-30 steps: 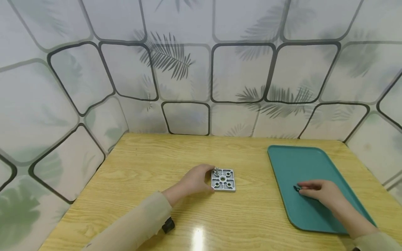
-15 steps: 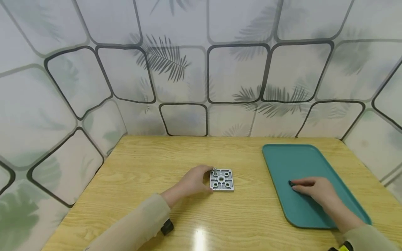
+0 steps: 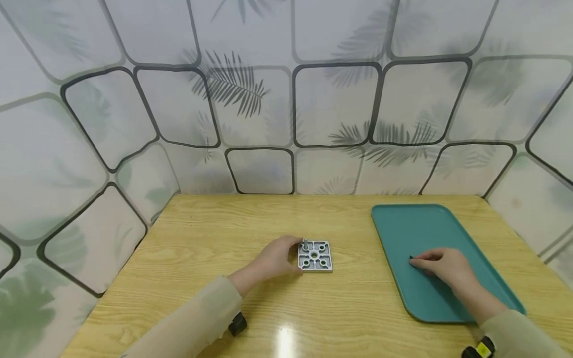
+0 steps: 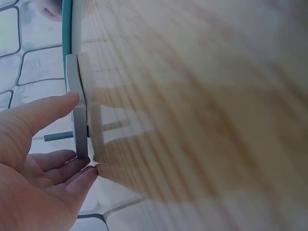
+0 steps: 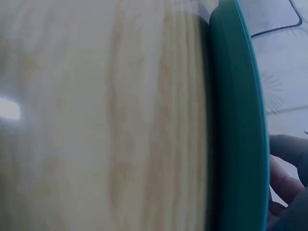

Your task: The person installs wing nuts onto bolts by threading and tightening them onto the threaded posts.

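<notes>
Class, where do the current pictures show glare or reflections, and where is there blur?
Head: white glare on the table near the bottom edge, the scene otherwise fairly sharp; left wrist: the table mirrors the screw, grain soft; right wrist: bright patch at the left edge, grain blurred.

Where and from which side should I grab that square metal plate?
Probably pinch the square metal plate by its near and far edges, coming from the right: it lies roughly flat, those edges run straight, the left hand holds its left side, and a bolt stands at the far left corner.
</notes>
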Demonstrator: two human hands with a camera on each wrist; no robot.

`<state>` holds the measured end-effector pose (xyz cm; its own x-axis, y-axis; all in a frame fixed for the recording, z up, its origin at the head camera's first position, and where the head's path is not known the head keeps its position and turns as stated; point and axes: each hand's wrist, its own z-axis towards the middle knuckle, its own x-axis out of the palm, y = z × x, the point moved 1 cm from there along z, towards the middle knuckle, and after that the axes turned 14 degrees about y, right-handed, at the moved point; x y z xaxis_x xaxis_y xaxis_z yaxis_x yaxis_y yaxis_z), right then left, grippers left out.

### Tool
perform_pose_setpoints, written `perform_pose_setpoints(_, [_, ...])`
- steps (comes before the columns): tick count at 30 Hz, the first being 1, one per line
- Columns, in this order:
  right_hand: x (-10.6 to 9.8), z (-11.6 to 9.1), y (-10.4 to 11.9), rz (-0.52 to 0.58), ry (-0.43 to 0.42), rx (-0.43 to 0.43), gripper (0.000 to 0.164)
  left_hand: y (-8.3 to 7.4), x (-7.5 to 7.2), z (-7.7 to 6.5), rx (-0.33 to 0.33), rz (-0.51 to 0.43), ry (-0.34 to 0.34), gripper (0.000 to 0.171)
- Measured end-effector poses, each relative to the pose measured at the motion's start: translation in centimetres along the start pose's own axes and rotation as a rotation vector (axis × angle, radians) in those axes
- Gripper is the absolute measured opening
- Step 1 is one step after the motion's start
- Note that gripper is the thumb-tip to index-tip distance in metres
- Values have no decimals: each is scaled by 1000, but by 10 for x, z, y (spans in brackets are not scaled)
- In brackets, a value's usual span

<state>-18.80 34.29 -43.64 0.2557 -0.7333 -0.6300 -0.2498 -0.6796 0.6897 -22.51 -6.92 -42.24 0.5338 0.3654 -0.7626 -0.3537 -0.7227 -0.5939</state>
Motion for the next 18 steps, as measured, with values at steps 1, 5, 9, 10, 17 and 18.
perform_pose_setpoints(1, [-2,1,-1,58,23,6,35,0,0,0,1,2,0,84])
perform_pose_setpoints(5, [-11,0,-6,314,122,9,25,0,-1,0,-1,2,1,84])
perform_pose_setpoints(9, [-21,-2,-15,541,252,-67,12,0,-1,0,-7,-3,-1,84])
perform_pose_setpoints(10, [-23,-3,-17,602,289,-86,14,0,-1,0,-8,-7,-1,84])
perform_pose_setpoints(17, [-31,-2,-32,983,476,-107,31,0,-1,0,-26,-47,-6,87])
perform_pose_setpoints(18, [-32,-2,-34,1020,495,-102,32,0,-1,0,-28,-51,-8,87])
